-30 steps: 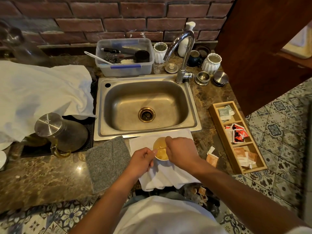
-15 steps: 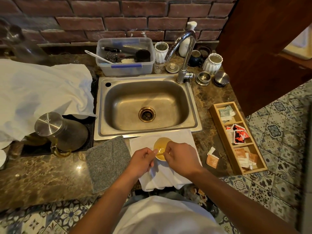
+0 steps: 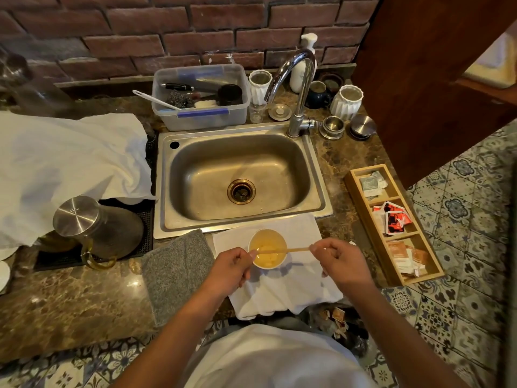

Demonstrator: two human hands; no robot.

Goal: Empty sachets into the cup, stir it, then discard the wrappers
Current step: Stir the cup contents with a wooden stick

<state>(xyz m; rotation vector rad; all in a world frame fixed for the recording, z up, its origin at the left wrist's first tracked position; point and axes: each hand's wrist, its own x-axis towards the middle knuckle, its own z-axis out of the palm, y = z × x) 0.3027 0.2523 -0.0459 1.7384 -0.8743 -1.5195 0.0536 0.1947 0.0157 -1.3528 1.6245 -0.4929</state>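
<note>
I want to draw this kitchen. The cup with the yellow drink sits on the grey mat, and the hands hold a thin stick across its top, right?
Nearly. The head view shows the cup on the white cloth, not the grey mat beside it. The left hand and right hand do hold a thin stick across its top.

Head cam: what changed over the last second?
The right hand pulled away to the right of the cup, from close over its rim. The thin wooden stirrer it pinches now lies level across the cup mouth, its other end at the left hand. The left hand kept its place beside the cup. Cup, white cloth, wooden sachet tray and sink: unchanged.
</note>
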